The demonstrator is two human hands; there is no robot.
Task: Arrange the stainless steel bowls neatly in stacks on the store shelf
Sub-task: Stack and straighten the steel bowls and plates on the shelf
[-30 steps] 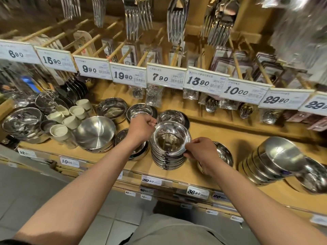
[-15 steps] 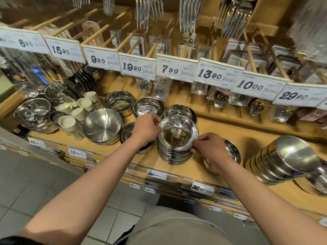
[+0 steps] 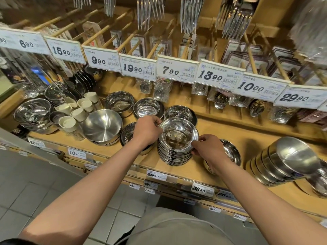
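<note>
A stack of several shallow stainless steel bowls [image 3: 177, 147] stands upright in the middle of the wooden shelf [image 3: 230, 131]. My left hand [image 3: 147, 129] pinches the top bowl's rim on its left side. My right hand [image 3: 208, 146] pinches the rim on the lower right. A single bowl [image 3: 231, 152] lies behind my right hand, and another [image 3: 128, 133] sits under my left wrist. Two smaller bowl stacks [image 3: 147, 108] [image 3: 179, 113] stand just behind. On the right, a stack of bowls [image 3: 283, 161] leans over on its side.
A large matte bowl [image 3: 102, 127], a deep bowl [image 3: 118, 103], cream cups [image 3: 77, 110] and more steel bowls [image 3: 31, 113] fill the left of the shelf. Price tags [image 3: 138, 67] and hanging packaged cutlery [image 3: 200, 87] overhang the back. Tiled floor lies below the shelf edge.
Both hands keep their hold on the top bowl of the stack. The view has shifted slightly right and down; the stack has not visibly moved on the shelf.
</note>
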